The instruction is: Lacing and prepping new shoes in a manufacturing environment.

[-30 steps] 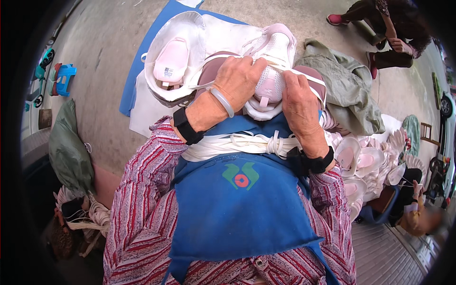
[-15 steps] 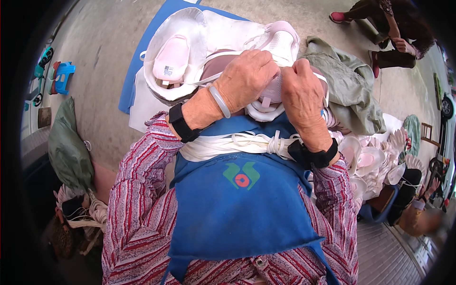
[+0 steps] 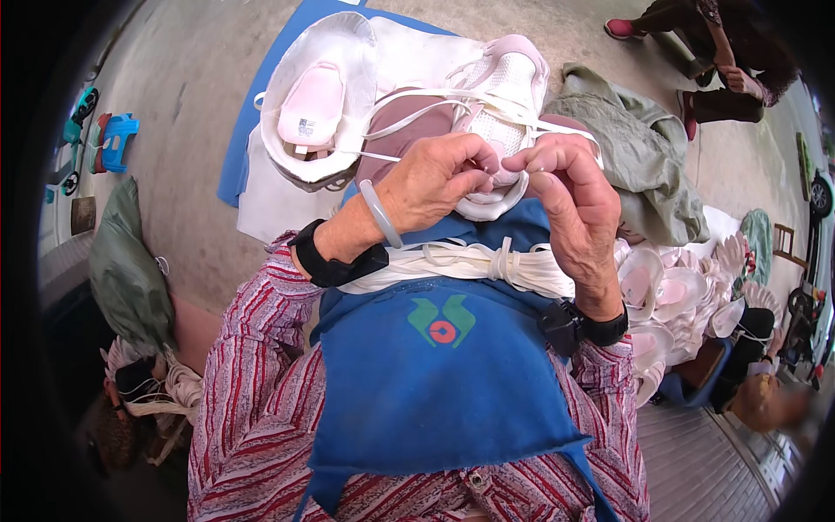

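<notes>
Soft, even daylight falls on a scuffed grey concrete floor, with narrow grey paving blocks at the lower right. A blue plastic stool stands far left; toward the right rim are a blue seat, a brown wooden frame and a car wheel.

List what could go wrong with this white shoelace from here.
Its loose strands, spread across the pink-and-white sneaker, might twist or tangle. The tied lace bundle on the blue apron lies close below the left hand and right hand, so either could snag it.
</notes>
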`<act>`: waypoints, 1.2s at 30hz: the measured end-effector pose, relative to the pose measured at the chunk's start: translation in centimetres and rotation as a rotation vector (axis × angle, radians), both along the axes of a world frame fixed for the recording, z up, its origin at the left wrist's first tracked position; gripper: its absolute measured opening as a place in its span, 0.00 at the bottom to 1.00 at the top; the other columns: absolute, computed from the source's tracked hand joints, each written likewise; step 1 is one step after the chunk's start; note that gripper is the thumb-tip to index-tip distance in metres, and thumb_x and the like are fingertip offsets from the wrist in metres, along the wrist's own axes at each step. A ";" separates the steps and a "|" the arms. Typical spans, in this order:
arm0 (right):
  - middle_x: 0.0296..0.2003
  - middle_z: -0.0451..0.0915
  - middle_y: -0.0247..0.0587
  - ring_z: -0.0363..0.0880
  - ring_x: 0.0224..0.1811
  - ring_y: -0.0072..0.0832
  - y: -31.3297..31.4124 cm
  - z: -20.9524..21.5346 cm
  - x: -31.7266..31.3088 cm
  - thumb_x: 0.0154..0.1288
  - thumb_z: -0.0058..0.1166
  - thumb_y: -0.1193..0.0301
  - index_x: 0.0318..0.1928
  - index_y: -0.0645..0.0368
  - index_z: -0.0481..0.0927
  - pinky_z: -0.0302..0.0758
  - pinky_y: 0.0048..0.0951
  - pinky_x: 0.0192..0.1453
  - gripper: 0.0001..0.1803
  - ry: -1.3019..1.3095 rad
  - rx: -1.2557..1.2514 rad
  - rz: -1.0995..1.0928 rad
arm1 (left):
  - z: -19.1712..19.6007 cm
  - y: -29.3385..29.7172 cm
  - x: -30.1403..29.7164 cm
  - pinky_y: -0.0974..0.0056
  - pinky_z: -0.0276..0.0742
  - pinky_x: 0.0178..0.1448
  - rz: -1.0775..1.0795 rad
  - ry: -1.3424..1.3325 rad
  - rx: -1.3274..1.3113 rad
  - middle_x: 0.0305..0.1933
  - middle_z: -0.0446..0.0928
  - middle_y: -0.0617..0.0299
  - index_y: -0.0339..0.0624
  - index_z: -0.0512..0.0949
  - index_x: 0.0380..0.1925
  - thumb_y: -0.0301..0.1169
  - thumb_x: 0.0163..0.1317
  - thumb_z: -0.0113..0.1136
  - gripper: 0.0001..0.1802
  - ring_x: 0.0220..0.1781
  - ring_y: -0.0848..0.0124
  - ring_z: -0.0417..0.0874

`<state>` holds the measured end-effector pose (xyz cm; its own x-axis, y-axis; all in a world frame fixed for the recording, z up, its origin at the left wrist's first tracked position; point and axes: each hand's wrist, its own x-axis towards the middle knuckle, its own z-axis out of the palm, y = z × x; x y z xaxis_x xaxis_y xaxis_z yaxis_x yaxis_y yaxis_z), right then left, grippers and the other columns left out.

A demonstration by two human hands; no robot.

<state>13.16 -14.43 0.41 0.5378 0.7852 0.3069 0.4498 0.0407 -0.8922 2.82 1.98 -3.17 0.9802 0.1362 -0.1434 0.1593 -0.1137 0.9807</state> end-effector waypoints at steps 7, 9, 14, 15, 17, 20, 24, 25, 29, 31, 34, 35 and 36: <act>0.34 0.70 0.34 0.73 0.31 0.20 -3.6 -0.4 0.0 0.68 0.49 0.75 0.37 0.62 0.74 0.73 0.22 0.38 0.04 0.438 -0.373 0.588 | 0.7 0.8 -0.7 0.73 0.77 0.37 -0.130 0.081 0.035 0.31 0.81 0.62 0.34 0.80 0.41 0.23 0.64 0.57 0.08 0.33 0.79 0.80; 0.32 0.71 0.34 0.74 0.30 0.20 -3.9 -0.8 0.2 0.69 0.49 0.74 0.38 0.62 0.74 0.73 0.22 0.37 0.04 0.364 -0.376 0.439 | 1.6 0.2 -0.9 0.73 0.77 0.37 -0.218 0.152 -0.008 0.29 0.81 0.62 0.34 0.81 0.40 0.23 0.62 0.59 0.08 0.32 0.79 0.80; 0.31 0.76 0.41 0.75 0.29 0.26 -2.6 -2.3 0.5 0.66 0.52 0.76 0.43 0.63 0.76 0.73 0.26 0.35 0.06 0.319 -0.321 0.020 | 3.1 0.3 -0.7 0.66 0.76 0.36 0.027 0.192 0.200 0.28 0.80 0.54 0.35 0.80 0.36 0.24 0.60 0.58 0.05 0.31 0.67 0.83; 0.31 0.76 0.42 0.75 0.28 0.28 -2.4 -2.9 0.5 0.66 0.53 0.77 0.43 0.63 0.76 0.73 0.27 0.35 0.06 0.153 -0.299 -0.086 | 2.8 0.7 -0.3 0.66 0.76 0.36 0.023 0.192 0.207 0.28 0.80 0.54 0.35 0.80 0.36 0.24 0.60 0.58 0.05 0.31 0.67 0.83; 0.31 0.78 0.44 0.77 0.29 0.31 -1.5 -3.1 0.2 0.65 0.54 0.77 0.42 0.62 0.77 0.74 0.28 0.36 0.06 0.187 -0.315 -0.145 | 1.7 1.7 0.5 0.68 0.76 0.38 0.032 -0.191 0.701 0.32 0.80 0.57 0.35 0.81 0.39 0.22 0.58 0.61 0.08 0.32 0.68 0.81; 0.31 0.77 0.44 0.78 0.30 0.36 -0.4 -3.8 0.5 0.64 0.53 0.79 0.40 0.62 0.78 0.74 0.31 0.36 0.05 0.033 -0.177 -0.230 | 0.9 1.2 1.6 0.64 0.76 0.38 0.127 -0.259 0.730 0.32 0.80 0.54 0.37 0.81 0.38 0.22 0.55 0.63 0.09 0.33 0.62 0.81; 0.32 0.74 0.43 0.78 0.31 0.40 0.6 -4.3 0.8 0.60 0.55 0.76 0.40 0.59 0.79 0.76 0.36 0.35 0.07 -0.254 -0.233 -0.244 | 0.4 1.1 2.2 0.60 0.76 0.38 0.139 -0.304 0.828 0.32 0.77 0.54 0.39 0.79 0.36 0.23 0.55 0.63 0.08 0.34 0.58 0.80; 0.33 0.73 0.42 0.78 0.30 0.41 1.1 -4.3 0.6 0.59 0.56 0.74 0.40 0.59 0.80 0.76 0.38 0.34 0.08 -0.294 -0.261 -0.264 | 0.5 1.0 2.3 0.59 0.76 0.38 0.142 -0.292 0.881 0.33 0.76 0.54 0.39 0.78 0.35 0.23 0.55 0.63 0.07 0.34 0.57 0.80; 0.33 0.71 0.42 0.78 0.29 0.39 2.0 -5.0 0.6 0.56 0.58 0.73 0.34 0.59 0.78 0.76 0.38 0.30 0.06 -0.441 -0.311 -0.361 | -0.1 1.2 2.4 0.57 0.78 0.34 0.158 -0.271 0.966 0.35 0.74 0.55 0.43 0.78 0.36 0.28 0.57 0.62 0.07 0.34 0.56 0.81; 0.33 0.71 0.42 0.78 0.28 0.38 2.1 -5.0 0.4 0.55 0.58 0.73 0.32 0.59 0.77 0.76 0.37 0.29 0.05 -0.475 -0.333 -0.369 | 0.1 1.2 2.1 0.57 0.74 0.35 0.131 -0.231 0.985 0.32 0.74 0.54 0.40 0.77 0.33 0.24 0.55 0.63 0.06 0.33 0.55 0.79; 0.32 0.70 0.42 0.78 0.27 0.38 2.3 -5.1 0.3 0.54 0.57 0.75 0.30 0.59 0.76 0.75 0.36 0.27 0.04 -0.546 -0.360 -0.368 | 0.2 1.2 2.1 0.57 0.74 0.35 0.132 -0.213 1.008 0.32 0.73 0.55 0.41 0.77 0.32 0.26 0.56 0.62 0.05 0.33 0.56 0.79; 0.32 0.70 0.42 0.78 0.26 0.38 2.4 -5.2 0.4 0.53 0.57 0.75 0.29 0.59 0.75 0.75 0.36 0.26 0.04 -0.585 -0.364 -0.361 | 0.1 1.1 2.2 0.57 0.74 0.35 0.131 -0.208 1.004 0.32 0.73 0.55 0.41 0.77 0.32 0.26 0.56 0.62 0.05 0.33 0.56 0.79; 0.32 0.70 0.42 0.78 0.26 0.38 2.4 -5.2 0.5 0.53 0.57 0.75 0.29 0.59 0.75 0.75 0.36 0.26 0.04 -0.581 -0.368 -0.358 | -0.1 1.0 2.4 0.58 0.74 0.34 0.149 -0.215 0.997 0.32 0.73 0.56 0.41 0.77 0.32 0.26 0.57 0.61 0.04 0.32 0.56 0.79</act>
